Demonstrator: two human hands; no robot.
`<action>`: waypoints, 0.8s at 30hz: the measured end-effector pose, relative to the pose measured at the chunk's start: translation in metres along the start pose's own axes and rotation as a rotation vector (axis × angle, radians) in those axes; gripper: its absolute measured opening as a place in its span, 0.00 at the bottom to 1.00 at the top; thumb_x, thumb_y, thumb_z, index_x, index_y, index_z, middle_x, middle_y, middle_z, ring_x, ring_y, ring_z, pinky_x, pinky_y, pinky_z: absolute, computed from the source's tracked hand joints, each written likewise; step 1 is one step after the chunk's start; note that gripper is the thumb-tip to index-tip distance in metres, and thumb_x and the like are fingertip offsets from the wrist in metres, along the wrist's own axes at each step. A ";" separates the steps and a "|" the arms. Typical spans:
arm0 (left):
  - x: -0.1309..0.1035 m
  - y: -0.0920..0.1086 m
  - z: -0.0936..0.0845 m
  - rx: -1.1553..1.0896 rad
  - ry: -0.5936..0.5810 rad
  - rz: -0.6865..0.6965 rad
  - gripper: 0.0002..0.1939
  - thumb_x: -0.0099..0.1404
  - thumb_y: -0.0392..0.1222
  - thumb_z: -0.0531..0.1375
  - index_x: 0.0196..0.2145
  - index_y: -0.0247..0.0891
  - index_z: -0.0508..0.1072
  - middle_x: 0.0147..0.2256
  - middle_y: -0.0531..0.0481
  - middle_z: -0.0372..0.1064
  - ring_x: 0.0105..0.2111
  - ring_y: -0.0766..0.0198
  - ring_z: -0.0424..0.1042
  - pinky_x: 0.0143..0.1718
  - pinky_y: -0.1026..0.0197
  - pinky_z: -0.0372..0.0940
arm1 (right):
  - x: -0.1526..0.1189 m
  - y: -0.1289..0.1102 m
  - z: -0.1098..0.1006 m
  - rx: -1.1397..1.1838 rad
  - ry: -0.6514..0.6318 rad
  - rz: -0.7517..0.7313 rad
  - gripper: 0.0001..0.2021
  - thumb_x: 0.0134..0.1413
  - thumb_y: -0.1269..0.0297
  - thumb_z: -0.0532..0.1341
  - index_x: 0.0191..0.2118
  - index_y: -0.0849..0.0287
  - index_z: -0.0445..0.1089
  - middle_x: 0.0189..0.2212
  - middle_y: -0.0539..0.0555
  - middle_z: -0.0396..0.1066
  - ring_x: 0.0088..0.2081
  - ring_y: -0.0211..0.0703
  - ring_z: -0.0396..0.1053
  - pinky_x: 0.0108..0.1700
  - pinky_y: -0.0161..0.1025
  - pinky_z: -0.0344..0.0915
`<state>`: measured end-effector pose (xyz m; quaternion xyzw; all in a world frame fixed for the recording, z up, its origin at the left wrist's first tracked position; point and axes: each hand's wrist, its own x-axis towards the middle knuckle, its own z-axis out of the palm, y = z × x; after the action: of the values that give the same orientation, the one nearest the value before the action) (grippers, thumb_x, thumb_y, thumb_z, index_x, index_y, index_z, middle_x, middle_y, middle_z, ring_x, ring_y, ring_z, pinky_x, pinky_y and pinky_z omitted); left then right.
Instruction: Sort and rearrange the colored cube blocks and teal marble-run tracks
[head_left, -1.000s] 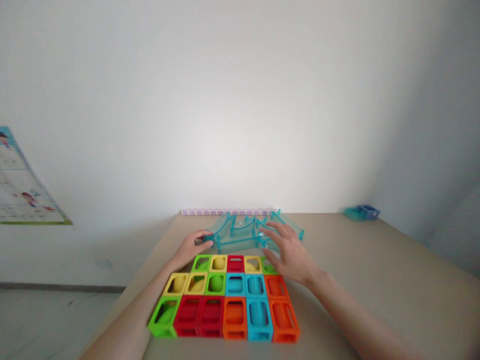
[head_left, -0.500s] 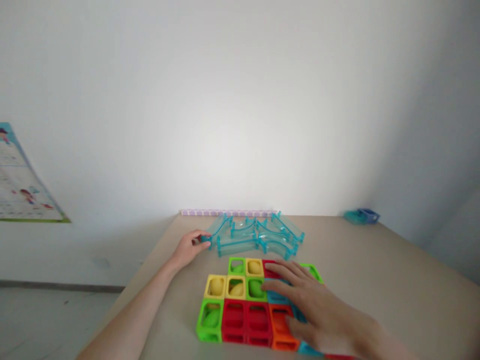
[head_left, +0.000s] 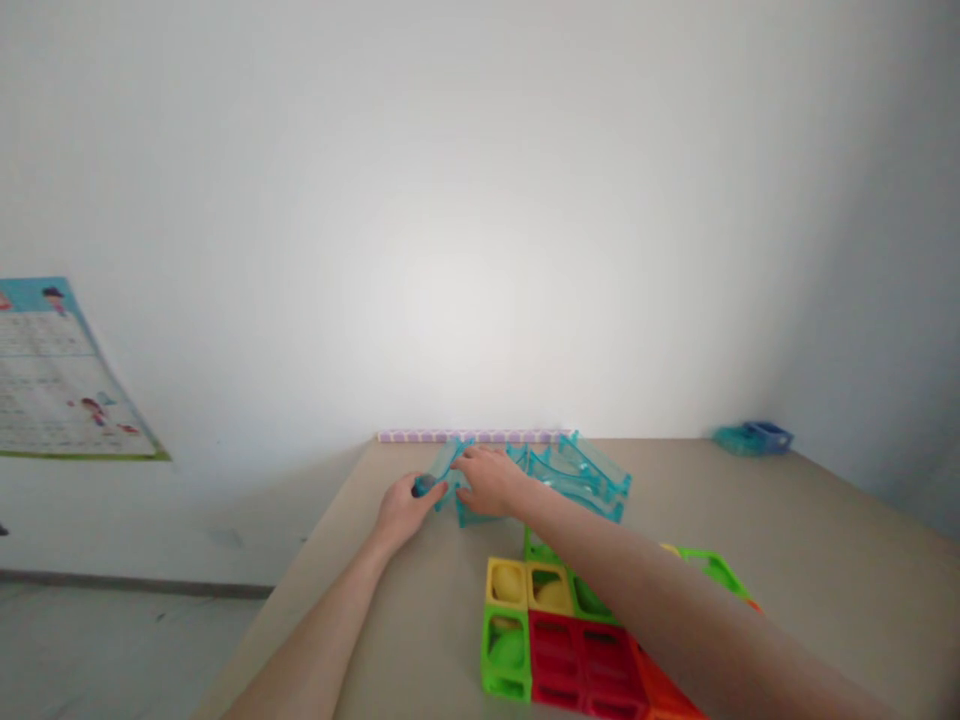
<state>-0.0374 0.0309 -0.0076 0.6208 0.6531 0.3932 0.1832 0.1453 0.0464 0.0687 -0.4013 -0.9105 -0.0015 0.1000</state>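
Several clear blue track pieces (head_left: 577, 480) lie in a group toward the back of the table. At the group's left end, my left hand (head_left: 405, 510) is closed on a clear blue piece (head_left: 446, 462), with something dark between thumb and fingers. Just right of it, my right hand (head_left: 491, 482) reaches over the track pieces, its fingers bent; what they touch is hard to make out. In front stands a block of coloured cubes (head_left: 555, 665) in green, yellow, red and orange, some with balls inside. My right forearm passes over the cubes and hides part of them.
A purple patterned strip (head_left: 476, 436) runs along the table's back edge against the wall. Blue containers (head_left: 769, 437) sit at the far right corner. A poster (head_left: 67, 370) hangs on the wall at the left.
My right hand has moved from over the coloured cubes to the track pieces, beside my left hand. The view has shifted, so the cubes appear lower and farther right.
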 end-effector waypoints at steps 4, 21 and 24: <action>0.006 -0.006 -0.001 -0.033 0.030 -0.039 0.25 0.61 0.56 0.55 0.40 0.32 0.78 0.29 0.44 0.77 0.29 0.56 0.74 0.32 0.60 0.65 | 0.012 0.002 0.023 0.038 0.029 -0.028 0.20 0.59 0.56 0.54 0.52 0.58 0.71 0.53 0.64 0.67 0.52 0.56 0.67 0.53 0.54 0.60; 0.002 0.003 -0.006 0.093 0.167 -0.226 0.26 0.63 0.54 0.49 0.25 0.37 0.80 0.29 0.38 0.78 0.34 0.45 0.76 0.35 0.54 0.64 | 0.010 0.014 0.024 0.058 -0.029 -0.087 0.16 0.60 0.60 0.54 0.45 0.61 0.76 0.56 0.64 0.67 0.58 0.51 0.62 0.55 0.46 0.60; 0.003 -0.002 -0.011 0.170 0.235 -0.243 0.28 0.64 0.54 0.46 0.24 0.36 0.79 0.28 0.35 0.77 0.34 0.43 0.76 0.33 0.53 0.62 | 0.010 0.015 0.025 0.056 -0.030 -0.083 0.16 0.60 0.63 0.53 0.42 0.63 0.77 0.55 0.65 0.67 0.59 0.51 0.61 0.56 0.44 0.59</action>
<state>-0.0469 0.0309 -0.0010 0.5003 0.7711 0.3812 0.0990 0.1448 0.0661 0.0449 -0.3601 -0.9275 0.0258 0.0972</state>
